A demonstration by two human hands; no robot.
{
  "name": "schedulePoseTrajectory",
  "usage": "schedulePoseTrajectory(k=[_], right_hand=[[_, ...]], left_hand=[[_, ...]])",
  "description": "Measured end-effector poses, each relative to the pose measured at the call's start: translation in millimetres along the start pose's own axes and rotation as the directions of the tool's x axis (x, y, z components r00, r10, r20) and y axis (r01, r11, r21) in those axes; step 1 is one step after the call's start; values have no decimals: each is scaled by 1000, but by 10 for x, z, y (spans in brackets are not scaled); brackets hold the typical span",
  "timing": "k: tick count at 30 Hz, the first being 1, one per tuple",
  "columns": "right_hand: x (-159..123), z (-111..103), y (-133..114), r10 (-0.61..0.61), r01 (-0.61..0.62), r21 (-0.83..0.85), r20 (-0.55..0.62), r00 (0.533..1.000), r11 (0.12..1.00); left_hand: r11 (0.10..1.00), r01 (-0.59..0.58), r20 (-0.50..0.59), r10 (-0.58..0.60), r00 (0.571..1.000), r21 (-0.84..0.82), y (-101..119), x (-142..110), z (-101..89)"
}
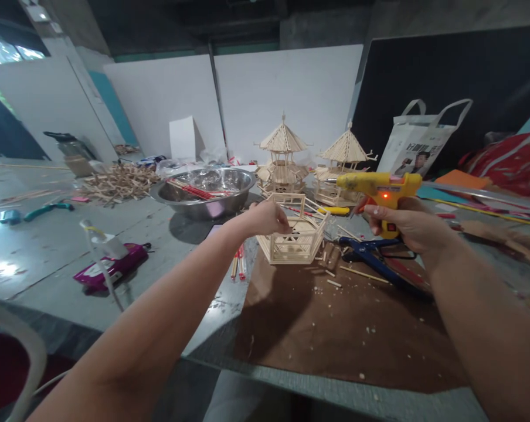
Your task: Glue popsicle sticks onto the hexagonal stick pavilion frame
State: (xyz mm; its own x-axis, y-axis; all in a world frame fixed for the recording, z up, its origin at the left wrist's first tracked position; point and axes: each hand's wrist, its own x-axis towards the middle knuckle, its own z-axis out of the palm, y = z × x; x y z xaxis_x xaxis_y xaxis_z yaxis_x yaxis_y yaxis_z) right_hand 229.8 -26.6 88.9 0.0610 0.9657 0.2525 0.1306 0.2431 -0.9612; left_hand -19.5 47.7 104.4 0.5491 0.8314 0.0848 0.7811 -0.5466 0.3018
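My right hand (397, 221) grips a yellow hot glue gun (366, 183), its small orange light lit and its nozzle pointing left above the table. My left hand (270, 218) reaches over the left side of a small open frame (294, 249) built from pale wooden sticks. Its fingers are curled and pinched together; what they hold, if anything, is hidden. The frame sits on a brown board (286, 316). Just behind stand two finished-looking stick pavilions (282, 170) with pointed roofs.
Blue-handled cutters (370, 255) lie right of the frame among stick scraps. To the left are a metal basin (194, 202) with red-wrapped sticks, a stick pile (119, 181), a purple packet (111, 269) and a bottle (74, 155). A white bag (417, 143) stands behind.
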Motion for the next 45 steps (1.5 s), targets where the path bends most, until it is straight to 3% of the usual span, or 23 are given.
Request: schedulePoseTrajectory(k=[5,13,20,32,36,38,40,42,43,45], right_hand=[[-6,17,-20,-8,9,-13,15,1000,1000],[-7,25,-19,8,-8,-27,18,1000,1000],[-21,62,-44,16,-15,-11,31,999,1000],[-13,59,-4,29,-29,10,29,999,1000],[-13,53,6,47,-47,26,28,999,999],[-13,58,3,34,-34,24,29,999,999],[-17,81,3,18,-18,6,24,1000,1000],[-28,132,21,10,-9,-28,23,1000,1000],[-35,167,42,6,-5,-52,29,1000,999],[-51,253,111,-10,18,-112,68,998,993]], left_hand=[[993,-92,17,94,995,-71,-89,39,17],[986,-84,7,86,996,-146,-107,51,18],[998,-56,5,56,998,18,-40,36,-3],[999,-52,-1,52,999,-6,-25,28,-10],[990,-96,-8,95,995,-105,-49,16,-24],[963,-151,-80,137,987,-224,-101,-23,-11],[909,-188,-261,92,961,-373,-178,-83,35],[812,-196,-467,-104,878,-549,-264,-148,118],[747,-189,-516,-233,824,-638,-307,-177,170],[601,-188,-514,-433,741,-777,-381,-224,281]])
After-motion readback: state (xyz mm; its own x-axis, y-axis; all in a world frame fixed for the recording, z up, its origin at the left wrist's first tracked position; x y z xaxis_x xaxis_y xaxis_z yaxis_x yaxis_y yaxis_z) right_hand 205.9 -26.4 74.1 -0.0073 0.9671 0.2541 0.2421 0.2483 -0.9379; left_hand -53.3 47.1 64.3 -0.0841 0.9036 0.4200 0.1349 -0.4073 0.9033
